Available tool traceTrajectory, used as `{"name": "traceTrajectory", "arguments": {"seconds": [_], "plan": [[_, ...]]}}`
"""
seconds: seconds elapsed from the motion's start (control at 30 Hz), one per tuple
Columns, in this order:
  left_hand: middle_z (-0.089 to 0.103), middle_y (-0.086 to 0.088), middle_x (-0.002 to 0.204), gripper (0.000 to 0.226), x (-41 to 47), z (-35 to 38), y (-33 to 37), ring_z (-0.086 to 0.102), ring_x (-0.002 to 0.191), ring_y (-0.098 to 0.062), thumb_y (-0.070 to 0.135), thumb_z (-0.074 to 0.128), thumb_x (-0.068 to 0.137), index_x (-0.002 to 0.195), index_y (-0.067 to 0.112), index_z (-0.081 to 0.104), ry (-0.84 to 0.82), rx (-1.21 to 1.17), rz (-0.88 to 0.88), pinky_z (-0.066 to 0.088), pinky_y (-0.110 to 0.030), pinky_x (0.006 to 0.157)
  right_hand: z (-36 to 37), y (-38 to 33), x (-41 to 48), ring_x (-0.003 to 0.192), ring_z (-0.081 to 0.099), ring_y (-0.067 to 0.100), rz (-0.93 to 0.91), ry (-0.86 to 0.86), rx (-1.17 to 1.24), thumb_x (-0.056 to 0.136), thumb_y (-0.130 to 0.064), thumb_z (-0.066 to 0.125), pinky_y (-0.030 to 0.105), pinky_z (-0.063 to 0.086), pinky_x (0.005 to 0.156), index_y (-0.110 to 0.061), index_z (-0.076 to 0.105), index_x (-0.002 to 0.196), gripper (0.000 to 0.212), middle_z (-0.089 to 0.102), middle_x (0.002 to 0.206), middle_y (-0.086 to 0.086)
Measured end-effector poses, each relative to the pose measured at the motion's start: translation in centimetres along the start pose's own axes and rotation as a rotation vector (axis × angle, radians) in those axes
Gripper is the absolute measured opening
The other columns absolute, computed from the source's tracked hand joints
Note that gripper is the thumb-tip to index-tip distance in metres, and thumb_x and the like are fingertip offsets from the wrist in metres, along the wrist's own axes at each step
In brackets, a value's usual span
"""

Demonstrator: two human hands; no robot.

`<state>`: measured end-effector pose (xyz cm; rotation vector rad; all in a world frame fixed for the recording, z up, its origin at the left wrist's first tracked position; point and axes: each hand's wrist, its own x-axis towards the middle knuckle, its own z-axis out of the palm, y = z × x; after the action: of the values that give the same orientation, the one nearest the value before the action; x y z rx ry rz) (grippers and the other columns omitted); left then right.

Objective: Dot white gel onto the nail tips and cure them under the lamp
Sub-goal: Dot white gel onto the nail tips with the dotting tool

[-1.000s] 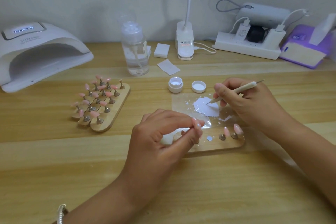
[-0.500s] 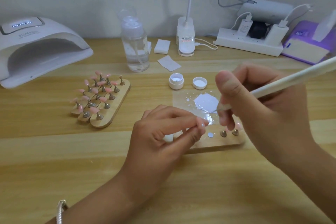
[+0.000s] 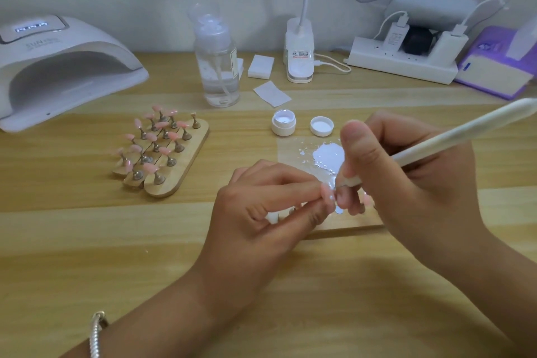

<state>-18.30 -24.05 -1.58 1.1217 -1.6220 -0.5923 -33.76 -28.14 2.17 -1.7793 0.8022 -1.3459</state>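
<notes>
The pale wooden table (image 3: 87,241) carries everything; taking the puddle of white gel on a clear sheet (image 3: 325,155) as the landmark, the white arched curing lamp (image 3: 58,67) sits far to its left at the back, its mouth facing the table. Nearer, left of the gel, lies a set of rounded wooden strips (image 3: 174,166) holding pink nail tips on small metal stands.

The right hand (image 3: 412,183) comes in from the lower right and hovers just right of and over the gel, its fingers curled in a pen grip round a long white dotting tool (image 3: 453,136), whose shaft slants up towards the right edge and whose fine end points down-left. The left hand (image 3: 261,212) lies just in front of the gel, wrist low on the table, thumb and forefinger pinched shut on a single pink nail tip (image 3: 327,193); the tool's end meets that tip or is just beside it, which I cannot tell.

Both hands cover most of a flat wooden holder board (image 3: 348,227) in front of the gel. Behind the gel stand a small open white gel pot (image 3: 284,124) and, beside it, its white round lid (image 3: 321,126); further back, a clear pump bottle (image 3: 216,58)
</notes>
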Motion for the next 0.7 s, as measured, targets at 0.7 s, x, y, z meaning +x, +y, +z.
{"name": "traceTrajectory", "arguments": {"seconds": [0.7], "plan": [[0.073,0.01,0.086,0.008,0.09,-0.02,0.16,0.066,0.09,-0.019,0.022,0.072,0.086,0.085,0.02,0.08,0.0,0.018,0.011,0.044,-0.049,0.084,0.01,0.12,0.08,0.039,0.057,0.01,-0.003,-0.024,-0.058,0.096,-0.023,0.056,0.015,0.041,0.043,-0.001,0.053,0.06,0.042,0.06,0.049,0.002]]}}
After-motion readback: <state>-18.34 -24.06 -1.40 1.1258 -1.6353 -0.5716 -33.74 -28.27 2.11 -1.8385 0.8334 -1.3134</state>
